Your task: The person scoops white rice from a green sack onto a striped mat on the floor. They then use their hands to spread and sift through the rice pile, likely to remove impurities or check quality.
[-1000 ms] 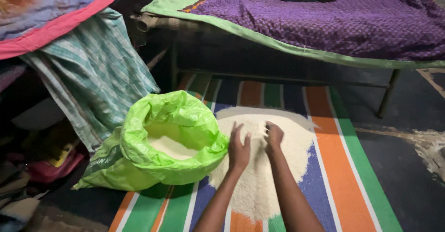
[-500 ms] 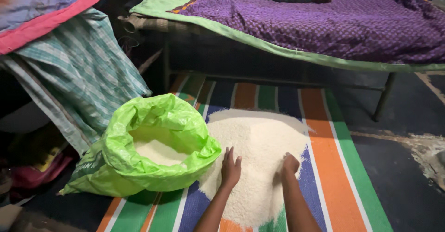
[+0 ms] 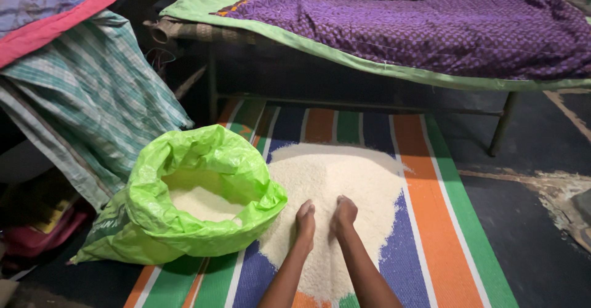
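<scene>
White rice pile (image 3: 335, 191) spreading mid-mat (image 3: 431, 222); I'm pressing left hand (image 3: 305, 217) and right hand (image 3: 343, 212) into it, fingers curled loosely, grasping nothing; green sack (image 3: 203, 197) touching pile's left edge.

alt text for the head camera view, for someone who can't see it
Two bare hands, left hand and right hand, press side by side into a pile of white rice on a striped mat. A bright green sack holding more rice sits open at left; a bed with a purple cover stands behind.

Dim, sharp frame (darkest beneath bed (image 3: 369, 80)).
</scene>
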